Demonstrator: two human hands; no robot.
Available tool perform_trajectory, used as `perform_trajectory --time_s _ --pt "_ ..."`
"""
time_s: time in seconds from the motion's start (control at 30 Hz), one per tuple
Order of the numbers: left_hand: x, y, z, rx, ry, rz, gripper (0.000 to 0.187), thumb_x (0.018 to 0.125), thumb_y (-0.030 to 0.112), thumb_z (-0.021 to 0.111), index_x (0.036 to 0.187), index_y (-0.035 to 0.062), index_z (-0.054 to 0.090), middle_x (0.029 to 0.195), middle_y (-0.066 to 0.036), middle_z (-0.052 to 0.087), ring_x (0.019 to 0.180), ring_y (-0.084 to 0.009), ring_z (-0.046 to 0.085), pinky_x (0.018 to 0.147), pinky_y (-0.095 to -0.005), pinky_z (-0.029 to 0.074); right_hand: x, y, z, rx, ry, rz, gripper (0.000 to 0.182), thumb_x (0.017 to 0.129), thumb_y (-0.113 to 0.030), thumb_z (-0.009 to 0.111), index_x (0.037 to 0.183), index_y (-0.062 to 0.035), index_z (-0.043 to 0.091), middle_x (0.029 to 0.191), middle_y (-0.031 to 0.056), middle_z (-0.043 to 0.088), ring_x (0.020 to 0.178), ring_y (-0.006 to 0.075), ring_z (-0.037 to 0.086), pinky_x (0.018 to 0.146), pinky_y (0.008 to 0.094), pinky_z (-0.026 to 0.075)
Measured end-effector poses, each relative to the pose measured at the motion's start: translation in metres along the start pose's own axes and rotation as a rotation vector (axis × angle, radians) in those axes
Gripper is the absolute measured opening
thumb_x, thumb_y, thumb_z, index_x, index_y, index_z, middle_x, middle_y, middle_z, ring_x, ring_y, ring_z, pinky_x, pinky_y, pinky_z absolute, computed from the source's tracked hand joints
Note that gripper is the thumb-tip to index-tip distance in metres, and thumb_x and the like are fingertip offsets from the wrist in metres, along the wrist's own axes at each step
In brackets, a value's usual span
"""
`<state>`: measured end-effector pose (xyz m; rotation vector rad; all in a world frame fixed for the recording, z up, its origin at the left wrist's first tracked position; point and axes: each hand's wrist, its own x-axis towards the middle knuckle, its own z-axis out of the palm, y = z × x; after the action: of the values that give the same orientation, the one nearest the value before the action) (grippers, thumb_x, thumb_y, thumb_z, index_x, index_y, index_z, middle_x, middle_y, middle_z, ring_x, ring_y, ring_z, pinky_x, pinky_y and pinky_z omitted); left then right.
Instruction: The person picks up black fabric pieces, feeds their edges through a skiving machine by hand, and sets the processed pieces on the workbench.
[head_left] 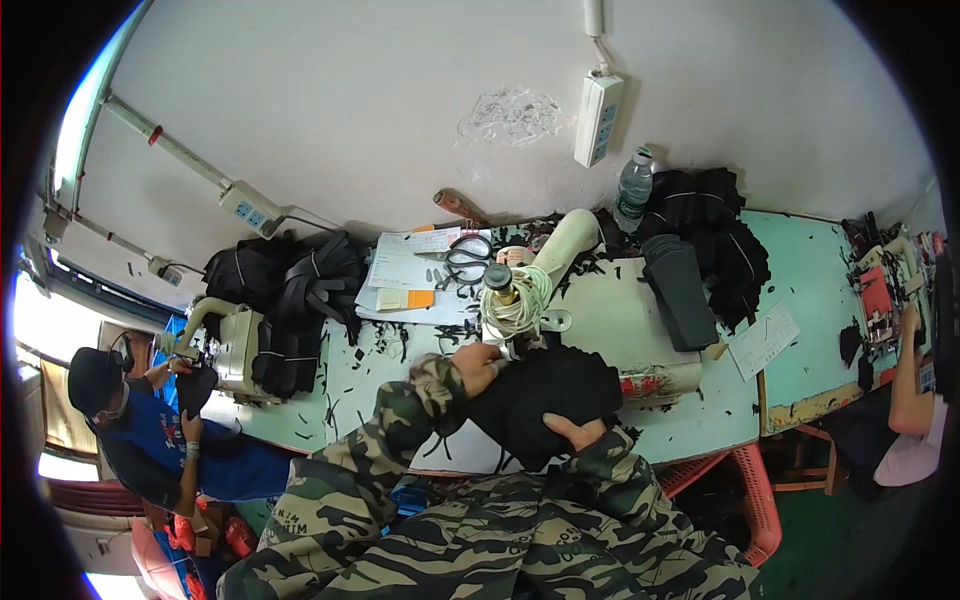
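Black cloth point(540, 405) lies bunched in front of the sewing machine point(640, 315), below its thread-wrapped head. My left hand point(477, 368) is at the cloth's upper left edge, near the needle area, with fingers bent and closed; their tips are partly hidden. At the lower right of the cloth my right hand point(574, 432) grips it, thumb on top and the other fingers hidden underneath. White paper point(470, 450) with black strips on it shows below the cloth.
Scissors point(468, 252) and papers point(410, 265) lie left of the machine. Dark stacked pieces point(678, 290), a bottle point(634, 190) and black bundles point(738, 260) stand right. A red basket point(762, 505) is below. Co-workers sit left point(140, 430) and right point(908, 400).
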<state>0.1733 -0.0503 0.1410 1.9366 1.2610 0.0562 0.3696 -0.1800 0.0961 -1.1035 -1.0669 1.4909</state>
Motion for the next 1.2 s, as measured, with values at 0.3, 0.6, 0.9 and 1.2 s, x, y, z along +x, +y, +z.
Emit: perform_trajectory --time_s 0.3,0.6,0.9,1.2 --pt "-0.020 0.017 -0.024 -0.435 -0.279 -0.298 0.021 0.086 0.015 0.045 0.097 0.0022 0.057 0.073 -0.015 0.060 0.033 -0.0184 0.052 0.028 -0.0248 0.041 -0.006 -0.005 0.002 0.002 0.041 -0.015 0.048 0.074 -0.021 0.067 0.113 0.0030 0.050 0.111 0.0134 0.053 0.101 0.0247 0.051 0.090 0.0335 0.039" --pt "0.002 0.002 -0.009 -0.227 -0.113 -0.019 0.026 0.082 0.012 0.046 0.103 -0.0009 0.056 0.064 -0.012 0.058 0.046 -0.0198 0.058 0.031 -0.0257 0.041 -0.005 0.008 0.001 0.074 0.061 0.000 0.044 0.074 -0.021 0.067 0.109 0.0027 0.053 0.110 0.0131 0.053 0.101 0.0229 0.050 0.089 0.0329 0.040" --pt "-0.002 -0.001 -0.005 0.106 0.023 0.019 0.026 0.082 0.017 0.048 0.098 -0.0009 0.059 0.073 -0.018 0.061 0.067 -0.0310 0.061 0.060 -0.0373 0.047 -0.003 0.013 0.000 -0.073 0.099 -0.075 0.041 0.076 -0.012 0.062 0.112 0.0030 0.050 0.110 0.0107 0.054 0.098 0.0206 0.053 0.088 0.0322 0.042" --pt "-0.012 0.021 -0.023 -0.514 -0.347 -0.230 0.023 0.089 0.019 0.042 0.103 0.0031 0.052 0.065 -0.007 0.053 0.034 -0.0123 0.048 0.030 -0.0240 0.038 -0.004 0.021 -0.002 0.124 0.080 -0.086 0.039 0.075 -0.010 0.062 0.111 0.0025 0.051 0.106 0.0104 0.056 0.096 0.0212 0.054 0.087 0.0323 0.042"
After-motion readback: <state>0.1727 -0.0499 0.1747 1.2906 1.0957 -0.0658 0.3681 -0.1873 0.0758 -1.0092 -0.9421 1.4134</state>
